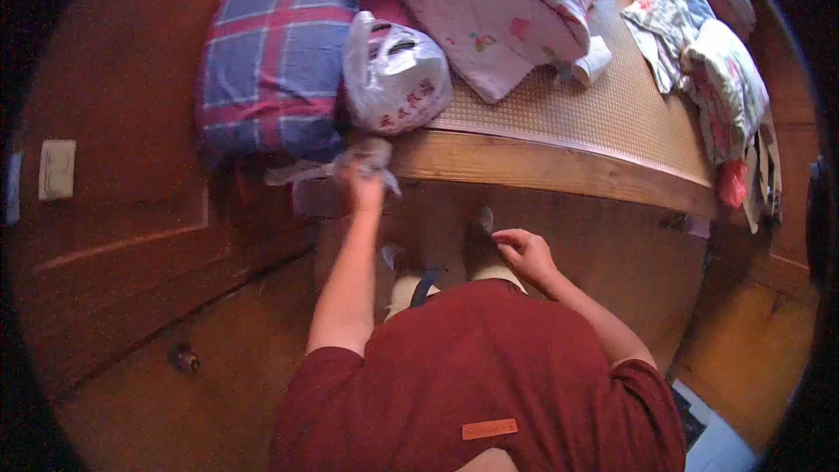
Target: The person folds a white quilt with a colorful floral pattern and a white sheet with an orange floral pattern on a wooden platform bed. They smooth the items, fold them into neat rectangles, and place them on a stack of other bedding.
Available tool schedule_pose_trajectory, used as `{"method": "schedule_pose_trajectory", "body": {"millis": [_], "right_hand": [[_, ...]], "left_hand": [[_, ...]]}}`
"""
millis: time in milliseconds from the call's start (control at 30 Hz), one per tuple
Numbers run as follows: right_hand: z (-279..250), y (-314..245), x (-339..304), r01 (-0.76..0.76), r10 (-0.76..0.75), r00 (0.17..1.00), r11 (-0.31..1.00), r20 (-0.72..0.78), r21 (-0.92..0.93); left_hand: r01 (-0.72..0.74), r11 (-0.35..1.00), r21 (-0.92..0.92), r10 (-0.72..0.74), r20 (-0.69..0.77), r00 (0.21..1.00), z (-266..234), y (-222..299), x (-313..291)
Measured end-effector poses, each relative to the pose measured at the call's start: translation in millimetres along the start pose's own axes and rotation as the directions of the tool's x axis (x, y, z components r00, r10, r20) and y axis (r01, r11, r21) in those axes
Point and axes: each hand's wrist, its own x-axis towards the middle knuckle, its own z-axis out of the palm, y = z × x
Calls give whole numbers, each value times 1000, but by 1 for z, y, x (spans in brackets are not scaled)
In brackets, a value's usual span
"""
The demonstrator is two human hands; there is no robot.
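Observation:
My left hand (363,188) reaches to the bed's front edge and is closed on a crumpled, whitish-grey piece of thin material (371,155), blurred, perhaps plastic. Loose ends of it trail to both sides. Just behind stands a white plastic bag (402,92) with red print and tied-up handles, dark things showing at its top. A blue, white and red plaid quilt (271,61) lies folded to its left. My right hand (526,255) hangs by my right leg below the bed edge, fingers loosely bent and apart, with nothing visible in them.
A woven mat (647,105) covers the bed, edged by a wooden rail (559,166). A floral quilt (489,35) and piled clothes (725,79) lie on it. A wooden wall with a pale switch plate (58,170) is on the left. A small dark object (183,357) lies on the floor.

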Motion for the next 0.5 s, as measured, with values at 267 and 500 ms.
{"method": "schedule_pose_trajectory", "body": {"millis": [267, 500], "right_hand": [[-60, 70, 62, 87, -21, 978, 946, -207, 313], [-103, 55, 139, 322, -14, 918, 611, -397, 723]], "left_hand": [[-240, 931, -275, 360, 576, 735, 108, 217, -66], [717, 568, -404, 197, 912, 359, 79, 287, -56]]}}
